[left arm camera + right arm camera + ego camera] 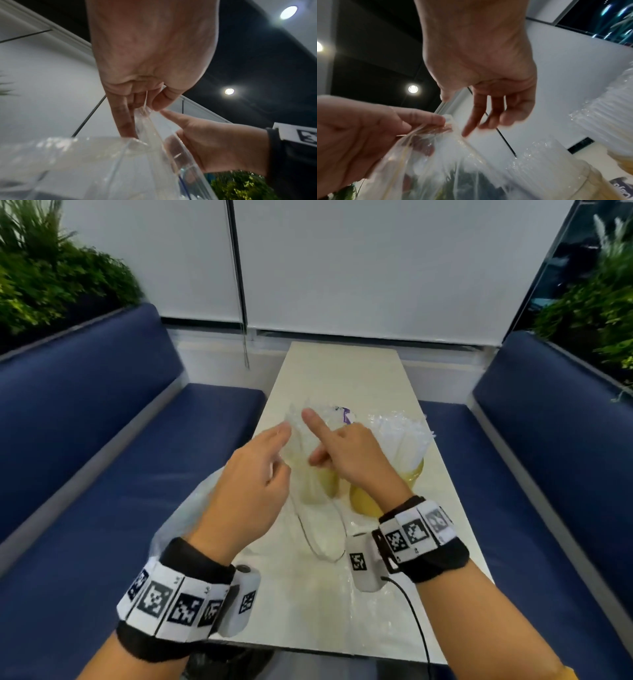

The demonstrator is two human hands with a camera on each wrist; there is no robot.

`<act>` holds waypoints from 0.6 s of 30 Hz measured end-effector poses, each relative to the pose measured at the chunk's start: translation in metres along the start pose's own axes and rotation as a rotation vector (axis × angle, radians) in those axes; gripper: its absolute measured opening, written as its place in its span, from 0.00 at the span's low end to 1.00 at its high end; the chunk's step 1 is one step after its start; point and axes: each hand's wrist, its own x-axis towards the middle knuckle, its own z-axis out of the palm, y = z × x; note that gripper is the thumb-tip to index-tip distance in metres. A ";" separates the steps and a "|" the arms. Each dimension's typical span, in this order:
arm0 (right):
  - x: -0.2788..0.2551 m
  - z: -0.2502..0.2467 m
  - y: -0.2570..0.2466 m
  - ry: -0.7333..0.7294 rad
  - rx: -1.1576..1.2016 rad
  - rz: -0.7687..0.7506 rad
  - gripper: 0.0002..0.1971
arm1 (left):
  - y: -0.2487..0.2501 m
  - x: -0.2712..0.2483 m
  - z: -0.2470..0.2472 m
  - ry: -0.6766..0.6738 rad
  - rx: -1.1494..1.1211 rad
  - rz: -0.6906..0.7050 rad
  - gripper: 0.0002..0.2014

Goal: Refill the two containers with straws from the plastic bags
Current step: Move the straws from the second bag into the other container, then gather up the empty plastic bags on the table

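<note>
Plastic bag point(301, 440): upright, mouth uppermost; left hand point(250, 484) grip pinching its rim; right hand point(346, 457) beside, forefinger extended, holding nothing.

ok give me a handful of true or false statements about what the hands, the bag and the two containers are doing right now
1. The left hand pinches the top edge of a clear plastic bag. True.
2. The right container on the table has no straws in it. False: a bundle of white straws stands in it.
3. The right hand has its index finger stretched out at the bag's top. True.
4. The containers are blue. False: both are yellowish; the blue things are the benches.
5. Both wrists wear bands with black and white markers. True.
6. The bag lies flat on the bench. False: it is held upright over the table.
</note>
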 end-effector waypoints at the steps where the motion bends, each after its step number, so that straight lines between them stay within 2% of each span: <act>1: -0.006 -0.004 0.001 0.041 -0.047 0.001 0.42 | 0.001 -0.005 -0.001 0.011 0.060 0.017 0.26; 2: -0.012 -0.006 0.001 0.031 -0.047 0.021 0.42 | 0.002 -0.010 -0.002 0.016 0.123 0.023 0.27; 5: -0.026 0.000 0.000 -0.177 0.097 0.146 0.43 | 0.007 -0.026 0.006 -0.021 0.324 0.115 0.31; 6: -0.028 0.004 0.001 -0.206 0.154 0.161 0.42 | 0.011 -0.033 0.011 -0.056 0.348 0.148 0.32; 10: -0.035 0.012 0.001 -0.131 0.394 0.073 0.27 | 0.016 -0.056 0.030 -0.223 0.380 0.301 0.32; 11: -0.038 0.010 0.002 -0.099 0.409 0.030 0.24 | 0.013 -0.060 0.030 -0.225 0.360 0.353 0.31; 12: -0.042 0.007 0.003 -0.084 0.410 -0.016 0.23 | 0.009 -0.062 0.027 -0.177 0.287 0.379 0.28; 13: -0.047 0.004 0.005 -0.092 0.411 -0.064 0.23 | 0.005 -0.062 0.022 -0.074 0.186 0.383 0.23; 15: -0.059 -0.007 0.008 -0.136 0.398 -0.141 0.25 | -0.009 -0.059 0.008 0.237 0.063 0.336 0.14; 17: -0.072 -0.020 0.011 -0.175 0.412 -0.180 0.24 | -0.028 -0.053 -0.008 0.510 0.099 0.159 0.09; 18: -0.077 -0.026 0.012 -0.185 0.432 -0.192 0.24 | -0.036 -0.049 -0.016 0.571 0.123 0.010 0.14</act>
